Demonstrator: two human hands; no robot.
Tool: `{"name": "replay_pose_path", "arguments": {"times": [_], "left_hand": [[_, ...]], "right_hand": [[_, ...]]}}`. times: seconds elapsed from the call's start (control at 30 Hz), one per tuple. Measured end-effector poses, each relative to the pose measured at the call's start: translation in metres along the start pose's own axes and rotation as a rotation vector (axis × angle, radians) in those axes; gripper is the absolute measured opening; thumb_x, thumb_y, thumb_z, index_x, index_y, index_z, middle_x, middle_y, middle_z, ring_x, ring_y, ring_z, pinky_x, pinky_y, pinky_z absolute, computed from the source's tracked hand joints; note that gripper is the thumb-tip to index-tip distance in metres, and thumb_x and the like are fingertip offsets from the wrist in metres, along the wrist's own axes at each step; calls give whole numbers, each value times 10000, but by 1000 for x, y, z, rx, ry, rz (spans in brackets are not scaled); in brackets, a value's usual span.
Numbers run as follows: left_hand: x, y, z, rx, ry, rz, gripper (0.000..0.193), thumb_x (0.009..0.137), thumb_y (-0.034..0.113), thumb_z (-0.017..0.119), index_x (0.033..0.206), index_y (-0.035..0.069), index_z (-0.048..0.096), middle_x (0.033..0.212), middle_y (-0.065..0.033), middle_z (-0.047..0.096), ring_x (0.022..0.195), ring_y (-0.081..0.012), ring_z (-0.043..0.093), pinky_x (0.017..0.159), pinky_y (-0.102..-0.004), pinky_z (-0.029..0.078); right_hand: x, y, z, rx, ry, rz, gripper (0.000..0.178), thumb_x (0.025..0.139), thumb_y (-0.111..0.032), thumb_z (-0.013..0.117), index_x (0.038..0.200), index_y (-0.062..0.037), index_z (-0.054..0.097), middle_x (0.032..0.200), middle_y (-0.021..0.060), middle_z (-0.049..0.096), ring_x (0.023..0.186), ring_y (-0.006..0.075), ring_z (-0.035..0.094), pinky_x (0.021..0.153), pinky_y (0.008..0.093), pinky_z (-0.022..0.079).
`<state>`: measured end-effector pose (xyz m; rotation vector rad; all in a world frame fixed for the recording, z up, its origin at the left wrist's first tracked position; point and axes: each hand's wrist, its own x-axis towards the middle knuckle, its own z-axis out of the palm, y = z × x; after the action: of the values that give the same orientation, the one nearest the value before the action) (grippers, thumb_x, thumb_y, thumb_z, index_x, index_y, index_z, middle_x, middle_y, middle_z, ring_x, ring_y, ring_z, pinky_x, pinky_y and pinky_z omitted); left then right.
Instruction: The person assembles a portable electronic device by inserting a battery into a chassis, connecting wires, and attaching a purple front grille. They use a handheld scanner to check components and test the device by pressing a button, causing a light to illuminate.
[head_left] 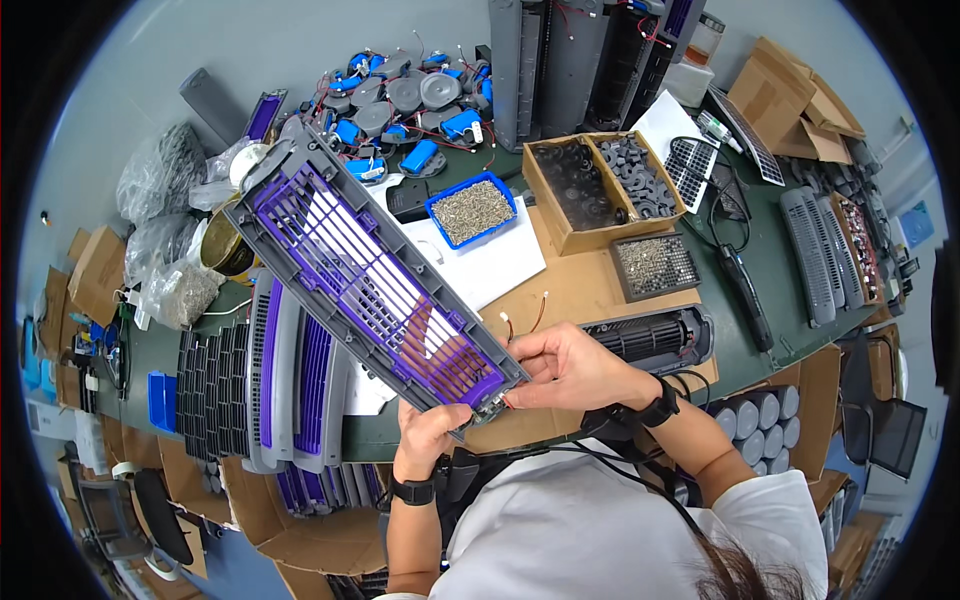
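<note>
Long grey plastic panel with purple slatted grille (372, 290) is held slanted above the dark-green worktop (783, 305). Left hand (428, 432) grip: clamped on its near end. Right hand (580, 370): fingertips together there, contents indiscernible. Thin wires with white plugs (541, 312) could snag if the panel slips.

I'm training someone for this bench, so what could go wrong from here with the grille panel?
The left hand grips the grille panel at its near end, with the right hand there too; the far end might tip if that grip slips.
The open blue tray of small pieces lies beside the panel; a swing might spill them.
The thin wire near the right hand could snag.
</note>
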<state>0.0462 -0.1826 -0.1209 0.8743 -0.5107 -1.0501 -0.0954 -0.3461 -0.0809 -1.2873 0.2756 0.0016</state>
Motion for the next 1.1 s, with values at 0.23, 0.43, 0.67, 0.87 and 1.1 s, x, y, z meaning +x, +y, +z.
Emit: {"name": "replay_pose_path", "arguments": {"times": [0.23, 0.43, 0.67, 0.87, 1.1], "left_hand": [[-4, 3, -4, 29, -49, -36, 710, 664, -77, 584, 1361, -61, 453, 1259, -168, 599, 1166, -281, 595, 1030, -403, 450], [-6, 5, -4, 101, -104, 9, 712, 675, -78, 589, 1372, -51, 446, 1278, -162, 590, 1184, -278, 586, 1038, -405, 442], [-10, 6, 0, 164, -61, 26, 636, 709, -90, 593, 1334, -46, 487, 1233, -139, 616, 1135, -234, 606, 1005, -374, 459], [-13, 9, 40, 680, 144, 226, 380, 740, -50, 690, 1114, -33, 627, 1049, -85, 688, 953, -154, 649, 869, -307, 506], [-16, 1, 40, 624, 234, 215, 311, 744, -64, 719, 1043, -22, 647, 1039, -81, 695, 947, -143, 657, 846, -300, 523]], "right_hand": [[-1, 3, 0, 36, -32, 13, 251, 851, 61, 670, 1101, 67, 647, 978, 87, 710, 875, 80, 660, 781, 219, 552], [-2, 5, -1, 23, -70, -6, 228, 853, 65, 668, 1081, 68, 655, 980, 81, 709, 877, 85, 659, 792, 225, 551], [-3, 2, 2, 9, -45, -18, 248, 843, 80, 654, 1091, 84, 654, 986, 92, 706, 878, 95, 661, 783, 228, 551], [-6, 1, 4, -66, 47, -19, 301, 833, 83, 658, 1133, 105, 641, 996, 114, 707, 883, 117, 674, 784, 239, 560], [-7, 6, 8, -123, 83, -86, 303, 830, 70, 678, 1128, 113, 640, 1004, 129, 712, 891, 134, 684, 786, 251, 571]]}}
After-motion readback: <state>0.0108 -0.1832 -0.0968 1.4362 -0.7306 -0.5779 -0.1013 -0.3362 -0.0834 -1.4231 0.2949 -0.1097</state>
